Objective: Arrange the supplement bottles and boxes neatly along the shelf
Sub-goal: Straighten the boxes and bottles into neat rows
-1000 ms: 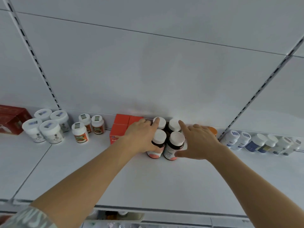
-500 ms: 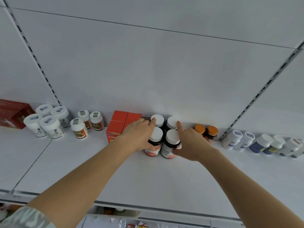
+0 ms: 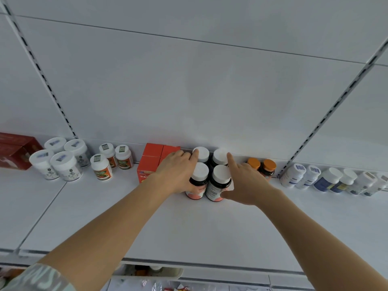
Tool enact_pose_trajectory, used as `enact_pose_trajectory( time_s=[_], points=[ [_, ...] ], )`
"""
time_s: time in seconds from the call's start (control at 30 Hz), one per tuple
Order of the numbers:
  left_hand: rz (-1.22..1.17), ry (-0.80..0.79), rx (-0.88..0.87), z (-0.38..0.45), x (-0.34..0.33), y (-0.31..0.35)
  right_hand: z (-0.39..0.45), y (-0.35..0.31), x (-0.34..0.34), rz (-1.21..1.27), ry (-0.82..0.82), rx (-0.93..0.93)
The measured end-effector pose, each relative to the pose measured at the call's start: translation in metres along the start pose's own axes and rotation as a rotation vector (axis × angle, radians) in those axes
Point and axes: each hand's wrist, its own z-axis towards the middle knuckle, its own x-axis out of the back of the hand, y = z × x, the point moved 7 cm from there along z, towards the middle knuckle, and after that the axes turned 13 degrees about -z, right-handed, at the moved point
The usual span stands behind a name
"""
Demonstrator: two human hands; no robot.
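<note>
Four dark bottles (image 3: 207, 175) with white caps stand upright, close together, mid-frame. Orange boxes (image 3: 152, 160) stand just left of them.
</note>
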Motion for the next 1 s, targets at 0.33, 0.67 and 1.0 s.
enact_pose_trajectory(
  time_s=[0.33, 0.67, 1.0],
  points=[
    [-0.153, 0.160, -0.097, 0.018, 0.046, 0.051, -0.029, 0.047, 0.032, -0.121, 0.162, -0.098],
    [-0.191, 0.090, -0.106, 0.071, -0.004, 0.146, -0.047, 0.135, 0.009, -0.143, 0.220, -0.197],
    [-0.016, 0.107, 0.074, 0.104, -0.042, 0.158, -0.019, 0.159, -0.020, -0.189, 0.223, 0.009]
  ],
)
